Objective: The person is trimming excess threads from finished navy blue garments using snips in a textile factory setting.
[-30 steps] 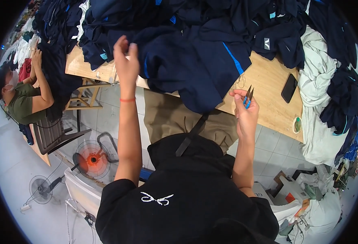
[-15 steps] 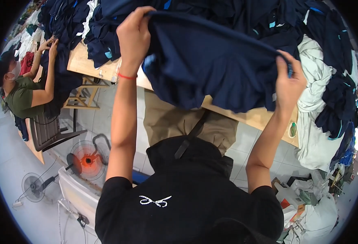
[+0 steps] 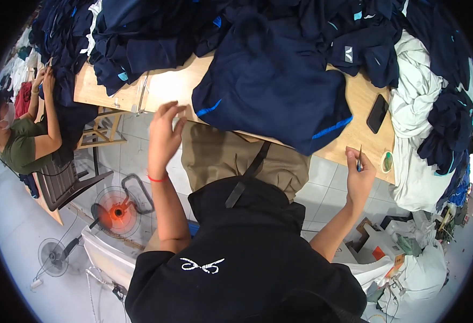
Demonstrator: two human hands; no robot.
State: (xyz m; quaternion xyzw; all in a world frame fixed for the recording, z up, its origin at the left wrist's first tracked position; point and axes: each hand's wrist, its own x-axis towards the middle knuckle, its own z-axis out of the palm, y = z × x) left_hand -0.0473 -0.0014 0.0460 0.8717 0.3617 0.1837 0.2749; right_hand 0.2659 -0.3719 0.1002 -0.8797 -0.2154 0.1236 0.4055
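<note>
A navy garment [image 3: 268, 89] with bright blue stripes lies spread on the wooden table [image 3: 169, 86], its lower end hanging slightly over the near edge. Just left of it, my left hand [image 3: 165, 134] is raised with fingers apart, holding nothing and not touching the cloth. My right hand [image 3: 360, 175] is by the near right table edge, closed around small thread snips [image 3: 359, 161]; a thin pointed tip and a bit of blue show above the fingers. The rest of the snips is hidden in the palm.
Navy garments [image 3: 145, 32] are heaped along the far side. A black phone [image 3: 377, 114] and a small round roll [image 3: 387, 161] lie at the right, beside hanging white cloth [image 3: 416, 91]. A seated person [image 3: 29, 134] handles dark cloth at left. A fan [image 3: 117, 212] stands on the floor.
The navy garment, held up stretched between both hands before, now lies on the table. Both hands have let go and come down nearer; the snips now show in my right hand.
</note>
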